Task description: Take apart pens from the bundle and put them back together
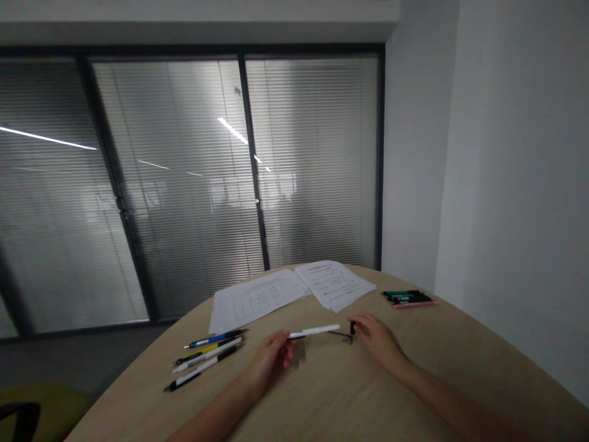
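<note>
My left hand point(272, 358) grips a white pen point(317, 331) by its left end, and the pen points to the right above the table. A thin dark piece point(339, 334) shows just under the pen's right end, reaching toward my right hand. Between the fingers of my right hand point(373, 337) is a small black piece point(353, 328), perhaps a pen cap. Left of my left hand lie several pens: a blue one point(215, 338), a yellow and black one point(202, 353), and white and black ones point(202, 367).
Two printed sheets, one at the left point(257, 301) and one at the right point(335, 285), lie toward the far edge of the wooden table point(322, 393). Green, black and pink pens or packs point(409, 299) rest at the right. A chair point(55, 408) stands at the lower left.
</note>
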`<state>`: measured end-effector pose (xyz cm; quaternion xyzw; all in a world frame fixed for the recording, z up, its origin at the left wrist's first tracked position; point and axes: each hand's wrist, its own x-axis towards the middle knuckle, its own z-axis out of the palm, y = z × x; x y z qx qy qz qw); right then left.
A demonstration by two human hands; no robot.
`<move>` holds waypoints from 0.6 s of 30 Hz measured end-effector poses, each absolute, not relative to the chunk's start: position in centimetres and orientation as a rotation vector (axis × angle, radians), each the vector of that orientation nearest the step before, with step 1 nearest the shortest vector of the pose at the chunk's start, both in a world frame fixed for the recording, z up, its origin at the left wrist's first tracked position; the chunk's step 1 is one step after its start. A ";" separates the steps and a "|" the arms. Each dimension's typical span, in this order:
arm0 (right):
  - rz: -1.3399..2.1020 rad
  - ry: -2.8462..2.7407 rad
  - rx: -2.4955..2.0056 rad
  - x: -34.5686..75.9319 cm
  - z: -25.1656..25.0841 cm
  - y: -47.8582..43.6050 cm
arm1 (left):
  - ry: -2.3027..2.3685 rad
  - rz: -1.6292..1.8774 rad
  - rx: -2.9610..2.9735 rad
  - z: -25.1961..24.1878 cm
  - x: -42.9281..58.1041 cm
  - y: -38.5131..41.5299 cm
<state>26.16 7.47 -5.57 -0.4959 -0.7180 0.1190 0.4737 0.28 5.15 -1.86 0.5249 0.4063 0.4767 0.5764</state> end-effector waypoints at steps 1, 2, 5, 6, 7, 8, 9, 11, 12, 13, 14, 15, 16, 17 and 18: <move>0.301 -1.754 -1.224 26.1 -5.6 7.5 | 0.952 1.114 1.231 -1.9 0.3 5.2; 0.310 -1.749 -1.237 26.1 -5.8 7.6 | 0.953 1.112 1.234 -1.9 0.2 5.2; 0.325 -1.730 -1.278 26.1 -6.2 8.0 | 0.952 1.101 1.244 -1.9 0.2 5.3; 0.323 -1.726 -1.286 26.1 -6.3 8.1 | 0.952 1.098 1.247 -1.9 0.2 5.3; 0.321 -1.723 -1.290 26.1 -6.4 8.1 | 0.952 1.097 1.250 -1.8 0.1 5.3; 0.319 -1.723 -1.291 26.1 -6.4 8.2 | 0.952 1.096 1.253 -1.8 0.1 5.3; 0.317 -1.725 -1.288 26.1 -6.4 8.2 | 0.954 1.097 1.255 -1.8 0.1 5.3; 0.315 -1.735 -1.276 26.1 -6.3 8.2 | 0.958 1.096 1.260 -1.7 0.2 5.3; 0.317 -1.740 -1.269 26.0 -6.2 8.1 | 0.961 1.095 1.262 -1.7 0.2 5.2; 0.313 -1.744 -1.260 26.0 -5.9 8.0 | 0.964 1.093 1.265 -1.6 0.2 5.2; 0.301 -1.752 -1.248 25.9 -5.6 7.7 | 0.967 1.090 1.268 -1.6 0.2 5.1; 0.278 -1.762 -1.230 25.9 -5.3 7.5 | 0.970 1.087 1.270 -1.5 0.2 5.1; 0.246 -1.771 -1.209 25.8 -4.9 7.1 | 0.974 1.082 1.275 -1.5 0.2 5.0; 0.208 -1.783 -1.183 25.7 -4.5 6.8 | 0.981 1.071 1.289 -1.4 0.3 4.9; 0.172 -1.794 -1.155 25.6 -4.0 6.3 | 0.991 1.056 1.310 -1.4 0.3 4.8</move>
